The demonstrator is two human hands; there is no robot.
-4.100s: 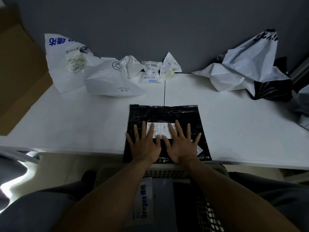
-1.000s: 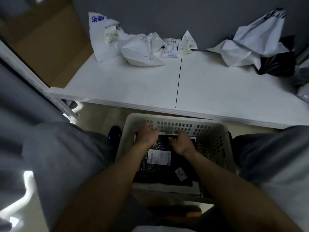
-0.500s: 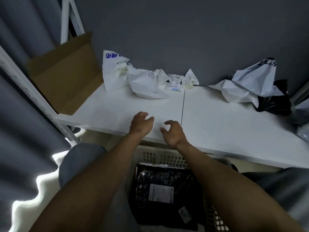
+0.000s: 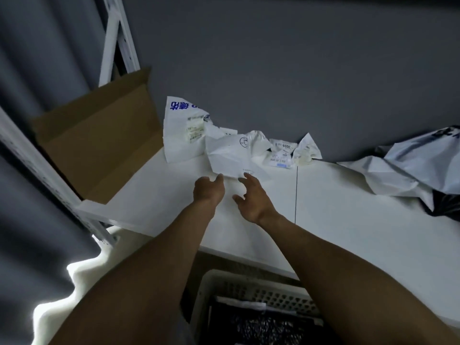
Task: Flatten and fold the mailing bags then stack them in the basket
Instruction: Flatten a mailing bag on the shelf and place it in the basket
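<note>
Over a white table (image 4: 348, 207), both bare forearms are stretched forward toward a crumpled white mailing bag (image 4: 229, 155), which lies on the table's far side near the grey wall. The left hand (image 4: 208, 191) is seen from the back, with its fingers loosely curled and holding nothing. Its thumb is pointed at the bag's near edge, but whether it touches the plastic cannot be told. The right hand (image 4: 251, 199) is held palm down, its fingers spread and relaxed. Its foremost fingertip is at the bag's near edge, and nothing is grasped yet.

Below the table's near edge, between the two forearms, a white perforated basket (image 4: 249, 285) is seen. A black mailing bag (image 4: 263, 327) is laid flat inside it, and a pale strip of another bag shows at its far edge. An open brown cardboard box (image 4: 99, 145) is set at the table's left end. A larger white bag with blue lettering (image 4: 181, 130) is propped just behind the crumpled bag. Small labelled packets (image 4: 282, 153) are lined along the wall to the right of it. At the far right, a heap of white bags (image 4: 403, 168) is piled over a black one (image 4: 445, 202).
</note>
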